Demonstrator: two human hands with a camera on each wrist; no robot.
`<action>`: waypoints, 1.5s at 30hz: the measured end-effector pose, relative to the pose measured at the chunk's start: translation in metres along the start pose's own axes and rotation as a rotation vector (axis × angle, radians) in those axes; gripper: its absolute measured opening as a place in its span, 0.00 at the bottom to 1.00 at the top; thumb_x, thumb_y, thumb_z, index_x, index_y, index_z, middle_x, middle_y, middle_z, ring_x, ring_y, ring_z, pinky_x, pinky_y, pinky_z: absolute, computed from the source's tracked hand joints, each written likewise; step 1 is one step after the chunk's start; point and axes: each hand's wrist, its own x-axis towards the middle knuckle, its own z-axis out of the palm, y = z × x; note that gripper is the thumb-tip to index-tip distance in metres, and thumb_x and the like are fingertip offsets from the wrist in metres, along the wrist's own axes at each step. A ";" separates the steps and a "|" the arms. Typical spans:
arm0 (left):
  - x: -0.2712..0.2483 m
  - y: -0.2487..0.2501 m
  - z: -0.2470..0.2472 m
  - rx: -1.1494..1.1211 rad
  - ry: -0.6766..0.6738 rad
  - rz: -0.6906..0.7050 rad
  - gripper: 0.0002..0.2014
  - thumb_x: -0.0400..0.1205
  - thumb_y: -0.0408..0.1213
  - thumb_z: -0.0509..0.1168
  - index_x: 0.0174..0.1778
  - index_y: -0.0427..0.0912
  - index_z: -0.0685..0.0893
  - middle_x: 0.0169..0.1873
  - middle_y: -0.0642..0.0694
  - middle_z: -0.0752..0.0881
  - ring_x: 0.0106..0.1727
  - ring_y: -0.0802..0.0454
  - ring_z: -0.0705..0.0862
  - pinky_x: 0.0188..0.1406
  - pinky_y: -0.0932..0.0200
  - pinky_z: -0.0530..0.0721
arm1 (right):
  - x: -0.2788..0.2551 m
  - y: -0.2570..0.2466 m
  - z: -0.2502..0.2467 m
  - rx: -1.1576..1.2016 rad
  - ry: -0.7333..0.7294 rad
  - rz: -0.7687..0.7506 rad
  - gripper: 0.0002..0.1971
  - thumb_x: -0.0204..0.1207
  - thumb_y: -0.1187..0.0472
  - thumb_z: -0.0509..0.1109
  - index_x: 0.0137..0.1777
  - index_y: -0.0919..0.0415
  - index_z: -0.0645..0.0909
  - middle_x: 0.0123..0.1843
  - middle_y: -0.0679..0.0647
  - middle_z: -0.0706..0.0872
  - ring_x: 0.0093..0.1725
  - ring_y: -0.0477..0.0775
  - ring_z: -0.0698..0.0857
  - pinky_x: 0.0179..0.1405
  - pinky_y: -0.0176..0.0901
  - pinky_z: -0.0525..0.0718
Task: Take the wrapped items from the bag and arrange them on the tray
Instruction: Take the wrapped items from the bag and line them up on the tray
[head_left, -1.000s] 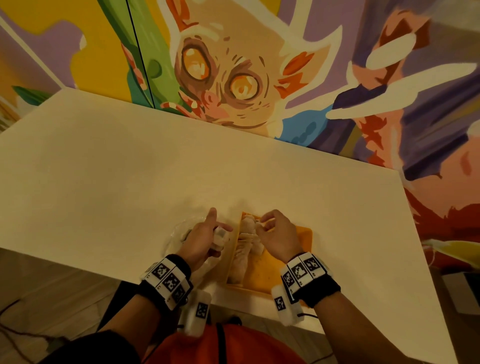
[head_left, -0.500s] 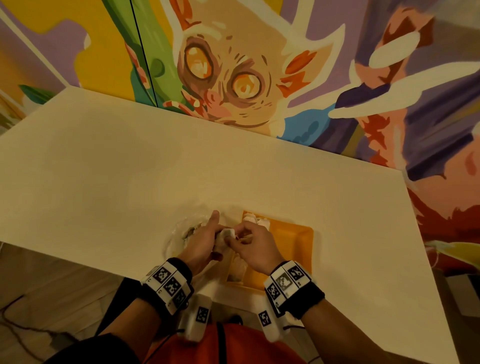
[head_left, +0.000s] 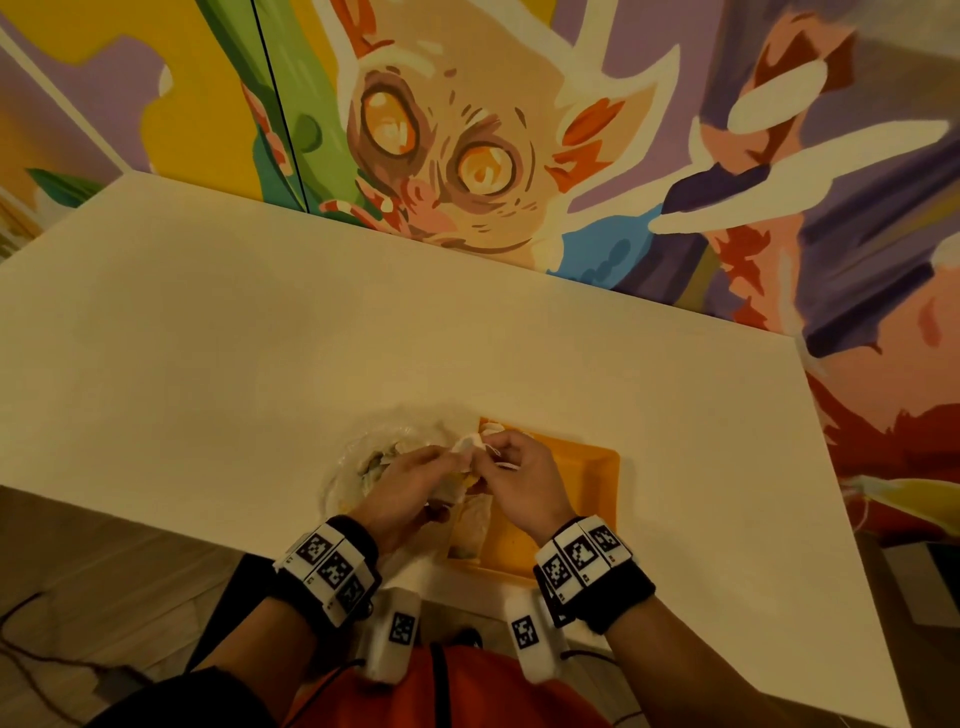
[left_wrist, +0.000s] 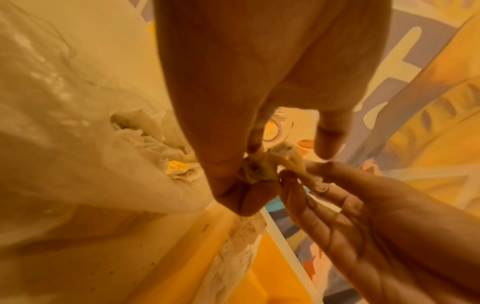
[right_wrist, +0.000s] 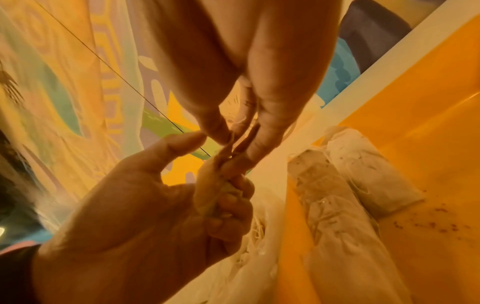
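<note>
head view: two hands on one wrapped item

head view shows the clear bag (head_left: 363, 457) lying crumpled on the worktop (head_left: 208, 338) just left of the left hand (head_left: 410, 483). that hand curls its fingers round a small wrapped item (head_left: 467, 446), held above the gap between bag and tray. the right hand (head_left: 519, 478) meets it, pinching the item's twisted end between thumb and fingertips. under and to the right of the right hand sits the orange tray (head_left: 597, 467), where two wrapped rolls (right_wrist: 363, 164) lie side by side, touching.
</note>
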 end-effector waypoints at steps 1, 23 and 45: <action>-0.002 0.000 0.001 -0.004 -0.021 0.023 0.12 0.81 0.40 0.70 0.58 0.39 0.86 0.44 0.43 0.88 0.38 0.52 0.85 0.35 0.55 0.77 | 0.001 -0.001 0.000 -0.001 0.020 0.014 0.05 0.75 0.59 0.76 0.40 0.53 0.83 0.44 0.51 0.90 0.47 0.51 0.89 0.52 0.58 0.88; 0.001 0.006 0.006 0.634 -0.016 0.337 0.15 0.72 0.53 0.71 0.55 0.59 0.83 0.41 0.57 0.87 0.38 0.55 0.85 0.41 0.53 0.85 | -0.002 -0.011 -0.006 0.087 0.085 0.069 0.11 0.73 0.58 0.71 0.31 0.57 0.78 0.44 0.64 0.88 0.38 0.53 0.83 0.42 0.55 0.84; 0.018 0.001 0.004 0.503 0.094 0.551 0.06 0.81 0.37 0.70 0.41 0.54 0.87 0.34 0.60 0.86 0.37 0.63 0.83 0.39 0.66 0.78 | -0.011 0.008 -0.026 0.037 -0.035 -0.131 0.07 0.75 0.62 0.76 0.39 0.51 0.84 0.40 0.54 0.88 0.39 0.46 0.86 0.40 0.35 0.83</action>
